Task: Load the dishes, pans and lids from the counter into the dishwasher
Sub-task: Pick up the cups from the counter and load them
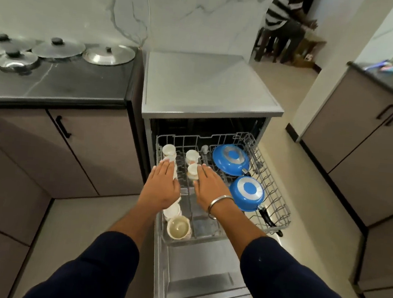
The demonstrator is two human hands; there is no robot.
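Note:
The dishwasher's wire rack (273, 180) is pulled out over the open door (201, 284). It holds several white cups (192, 155), a cream bowl (178, 227) at the front and two blue pans (231, 159) (246, 193) upside down on the right. My left hand (163, 184) and my right hand (210, 186) hover flat over the rack's left half, fingers straight, holding nothing. Several steel lids (109, 54) with black knobs lie on the dark counter (60, 83) at the left.
The dishwasher's steel top (209, 82) stands beside the counter. Cabinets (359, 140) with black handles line the right side, leaving a narrow floor strip. A person in a striped shirt (283, 10) sits in the far doorway.

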